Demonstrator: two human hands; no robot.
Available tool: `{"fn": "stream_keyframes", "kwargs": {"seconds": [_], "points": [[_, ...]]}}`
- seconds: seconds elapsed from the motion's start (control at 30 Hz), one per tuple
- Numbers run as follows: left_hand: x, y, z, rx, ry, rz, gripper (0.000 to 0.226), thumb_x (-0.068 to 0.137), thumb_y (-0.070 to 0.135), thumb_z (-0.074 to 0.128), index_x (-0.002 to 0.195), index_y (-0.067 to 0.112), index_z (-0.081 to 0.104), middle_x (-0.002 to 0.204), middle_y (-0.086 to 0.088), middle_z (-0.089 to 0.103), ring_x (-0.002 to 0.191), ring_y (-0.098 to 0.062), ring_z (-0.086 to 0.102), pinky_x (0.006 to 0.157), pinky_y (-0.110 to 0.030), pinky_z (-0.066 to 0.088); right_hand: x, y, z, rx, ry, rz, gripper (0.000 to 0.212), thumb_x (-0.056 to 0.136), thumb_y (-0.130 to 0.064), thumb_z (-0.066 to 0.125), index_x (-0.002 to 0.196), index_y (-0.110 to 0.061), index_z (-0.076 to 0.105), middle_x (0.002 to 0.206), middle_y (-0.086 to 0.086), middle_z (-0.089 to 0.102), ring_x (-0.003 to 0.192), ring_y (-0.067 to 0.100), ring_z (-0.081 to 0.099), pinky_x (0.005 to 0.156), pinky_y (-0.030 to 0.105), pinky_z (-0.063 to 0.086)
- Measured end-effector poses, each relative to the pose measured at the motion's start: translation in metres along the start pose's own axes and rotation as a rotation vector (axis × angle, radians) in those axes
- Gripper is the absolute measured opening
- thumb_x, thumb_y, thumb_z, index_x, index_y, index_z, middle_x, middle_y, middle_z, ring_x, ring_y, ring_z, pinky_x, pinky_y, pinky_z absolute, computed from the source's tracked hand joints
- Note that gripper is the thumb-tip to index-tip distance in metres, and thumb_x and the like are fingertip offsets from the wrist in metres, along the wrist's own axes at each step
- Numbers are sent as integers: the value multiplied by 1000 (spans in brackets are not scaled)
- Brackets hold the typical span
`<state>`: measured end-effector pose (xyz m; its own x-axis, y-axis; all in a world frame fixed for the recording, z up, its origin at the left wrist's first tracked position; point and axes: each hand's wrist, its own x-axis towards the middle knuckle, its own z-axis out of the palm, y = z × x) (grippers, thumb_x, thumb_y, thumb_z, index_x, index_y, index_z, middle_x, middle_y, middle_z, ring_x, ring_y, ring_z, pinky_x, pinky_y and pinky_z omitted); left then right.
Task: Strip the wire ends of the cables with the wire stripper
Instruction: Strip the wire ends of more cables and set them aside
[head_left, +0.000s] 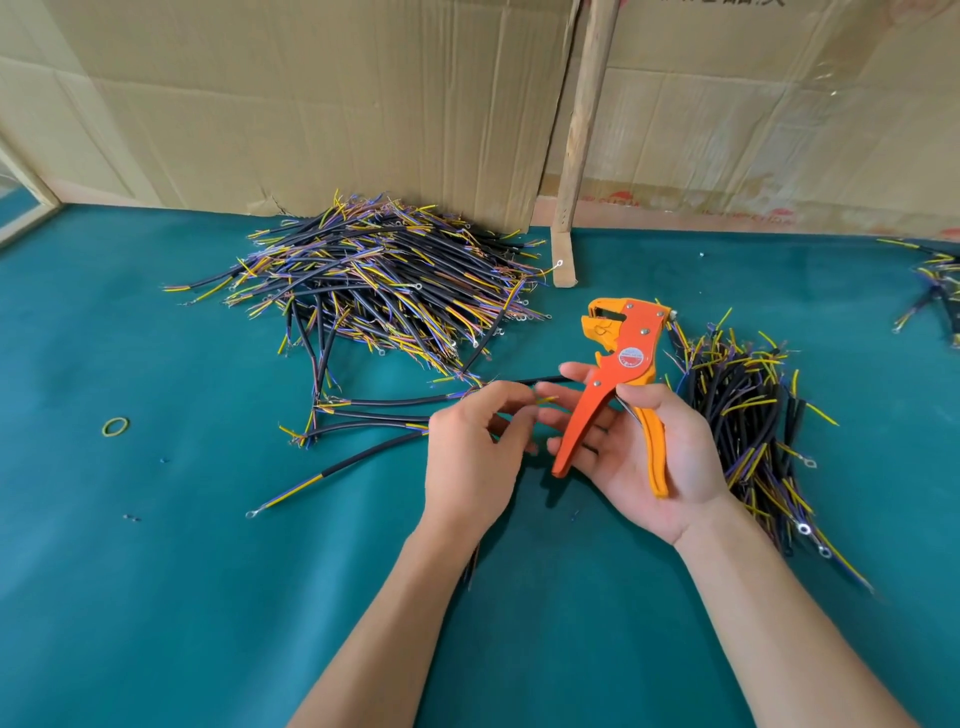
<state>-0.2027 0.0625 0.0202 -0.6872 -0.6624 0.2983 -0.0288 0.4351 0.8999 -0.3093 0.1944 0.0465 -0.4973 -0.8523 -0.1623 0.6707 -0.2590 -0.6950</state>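
- Rubber band (115, 426): lies alone on the green table (156, 597), far left, well apart from all cables.
- Large cable pile (374, 280): heaped against the cardboard wall (311, 104). Black-jacketed cables with yellow and blue inner wires; some ends carry ring terminals. Whether these ends are stripped cannot be told at this size.
- Loose cables (374, 415): several lie singly on the table between the large pile and the hands, one with a ring terminal near the left.
- Left hand (478, 452): fingers curled, pinching one black cable (540, 382) near its end; a short yellow wire tip (545, 400) shows just beyond the fingertips. The cable is held off the table, beside the tool's handles.
- Wire stripper (618, 374): orange and yellow, head pointing up and away. Jaws stand apart and hold no wire.
- Right hand (649, 457): palm up, thumb over the yellow handle, fingers loosely behind the orange handle. The tool is grasped; the handles are not squeezed.
- Second cable pile (743, 415): lies just right of the right hand, partly behind it.
- Further cables (935, 280): a small cluster at the right edge.
- Progress, as a judgement: the wire end is not yet in the jaws, so the current strip is pending. Which pile is finished stock cannot be determined; a considerable quantity probably remains.
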Motion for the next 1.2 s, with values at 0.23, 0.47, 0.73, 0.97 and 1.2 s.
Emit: {"fn": "stream_keyframes", "kwargs": {"seconds": [0.23, 0.47, 0.73, 0.97, 1.2], "points": [[4, -1, -7, -237, 189, -99, 15, 97, 5, 63, 89, 18, 61, 84, 0, 71, 68, -18, 74, 43, -25, 48, -4, 2, -1, -70, 15, 2, 54, 87, -13, 60, 139, 1, 57, 115, 25, 65, 93, 40, 68, 85, 52, 58], [5, -4, -7, -208, 255, -102, 23, 98, 6, 61, 85, 25, 62, 77, 0, 70, 61, -15, 68, 47, -29, 50, -17, -5, 7, -322, 16, 145, 60, 78, -10, 72, 136, -5, 58, 121, 33, 67, 101, 46, 69, 85, 54, 59], [6, -3, -6, -163, 312, -118, 13, 98, 9, 61, 88, 16, 64, 71, -2, 65, 59, -21, 61, 57, -19, 47, -18, 5, 18, -416, 46, 229, 41, 82, -14, 72, 120, 2, 66, 92, 30, 64, 80, 42, 66, 74, 50, 59], [7, -1, -5, -89, 294, -81, 12, 94, 11, 66, 84, 18, 66, 70, 11, 63, 60, -5, 54, 61, -13, 43, -16, 12, 21, -439, 62, 198, 49, 78, -8, 74, 123, 5, 61, 89, 27, 65, 76, 40, 66, 74, 50, 59], [6, 1, -6, -89, 276, -76, 15, 92, 8, 66, 82, 20, 65, 68, 13, 62, 59, -4, 54, 61, -11, 42, -17, 11, 23, -477, 51, 195, 40, 79, -9, 74, 115, 5, 65, 84, 25, 64, 71, 38, 65, 69, 47, 59]]}}
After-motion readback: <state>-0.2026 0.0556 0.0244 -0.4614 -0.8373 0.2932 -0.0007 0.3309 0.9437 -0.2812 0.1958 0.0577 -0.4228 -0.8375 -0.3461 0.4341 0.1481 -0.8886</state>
